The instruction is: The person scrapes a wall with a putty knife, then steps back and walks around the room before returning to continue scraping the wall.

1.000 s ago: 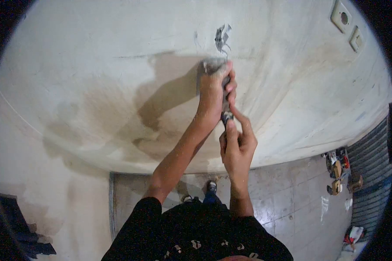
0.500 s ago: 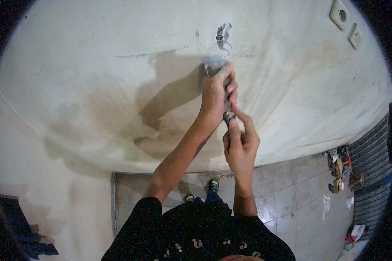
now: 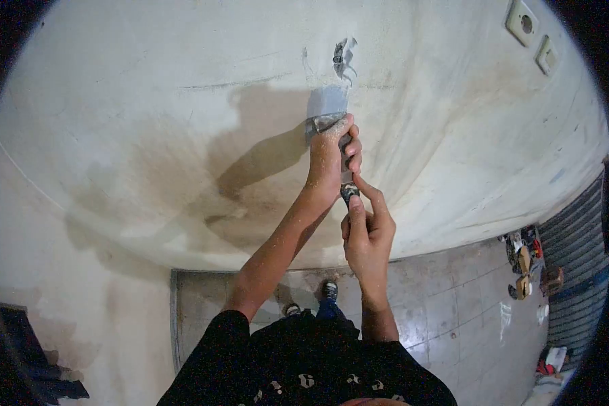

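Observation:
My left hand (image 3: pixel 326 159) is wrapped around the dark handle of a putty knife (image 3: pixel 326 122). Its wide blade, crusted with pale filler, lies over the lower part of a grey wet-looking patch (image 3: pixel 329 100) on the wall. Just below, my right hand (image 3: pixel 370 247) pinches a second scraper (image 3: pixel 349 192) by its black, filler-smeared handle. That tool points up toward the bottom of my left hand, and its tip is partly hidden there. Pale specks of dust cover my left hand and forearm.
Above the patch, a damaged hole (image 3: pixel 340 59) opens in the stained wall (image 3: pixel 183 54). Two socket plates (image 3: pixel 523 24) are fixed at the upper right. On the tiled floor (image 3: pixel 446 304), assorted items (image 3: pixel 523 264) lie beside a corrugated shutter (image 3: pixel 575 237).
Both hands have moved down the wall with their tools. More of the grey patch shows above the blade of the putty knife.

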### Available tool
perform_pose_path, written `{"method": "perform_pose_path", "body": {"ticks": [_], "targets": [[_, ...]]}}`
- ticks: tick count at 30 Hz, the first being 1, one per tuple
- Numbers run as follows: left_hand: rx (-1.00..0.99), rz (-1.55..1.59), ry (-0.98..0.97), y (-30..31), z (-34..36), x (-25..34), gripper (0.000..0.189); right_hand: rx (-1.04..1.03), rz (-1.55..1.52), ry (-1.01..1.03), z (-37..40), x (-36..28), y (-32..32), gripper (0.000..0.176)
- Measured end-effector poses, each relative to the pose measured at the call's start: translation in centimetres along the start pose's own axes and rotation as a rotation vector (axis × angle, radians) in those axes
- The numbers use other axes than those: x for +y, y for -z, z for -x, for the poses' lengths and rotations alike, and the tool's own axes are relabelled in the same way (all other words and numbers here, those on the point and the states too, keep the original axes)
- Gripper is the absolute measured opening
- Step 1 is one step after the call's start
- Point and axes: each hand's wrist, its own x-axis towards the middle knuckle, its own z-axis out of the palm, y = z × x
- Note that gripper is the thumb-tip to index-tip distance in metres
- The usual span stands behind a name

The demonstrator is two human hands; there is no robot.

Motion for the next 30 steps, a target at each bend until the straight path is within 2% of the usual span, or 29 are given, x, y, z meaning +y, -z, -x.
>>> {"method": "perform_pose_path", "body": {"ticks": [4,8,12,16,21,24,28,30], "targets": [[-0.010,0.106,-0.011,0.0,-0.3,-0.8,0.024,0.002,0.028,0.036,-0.2,-0.1,0.5,0.030],[-0.022,-0.065,-0.047,1.0,-0.6,-1.5,0.026,0.031,-0.051,0.057,0.1,3.0,-0.3,0.032],[-0.128,-0.080,-0.191,-0.6,-1.8,1.6,0.027,0.021,-0.086,0.137,-1.7,0.8,-1.2,0.032],[-0.044,-0.056,-0.089,0.0,-0.5,0.6,0.028,0.014,-0.042,0.084,-0.8,1.5,-0.9,0.033],[-0.111,-0.039,-0.150,-1.2,-1.3,2.2,0.028,0.026,-0.027,0.143,-1.5,-0.2,-1.0,0.032],[-0.101,-0.056,-0.080,0.0,-0.6,1.2,0.029,0.022,-0.015,0.156,-1.4,0.6,-1.4,0.031],[-0.124,-0.075,-0.099,-1.1,-1.4,2.8,0.029,0.028,-0.020,0.161,-1.6,-0.2,-1.4,0.030],[-0.092,-0.086,-0.066,-0.2,-0.6,1.7,0.028,0.030,-0.020,0.168,-1.1,0.5,-1.6,0.030]]}}
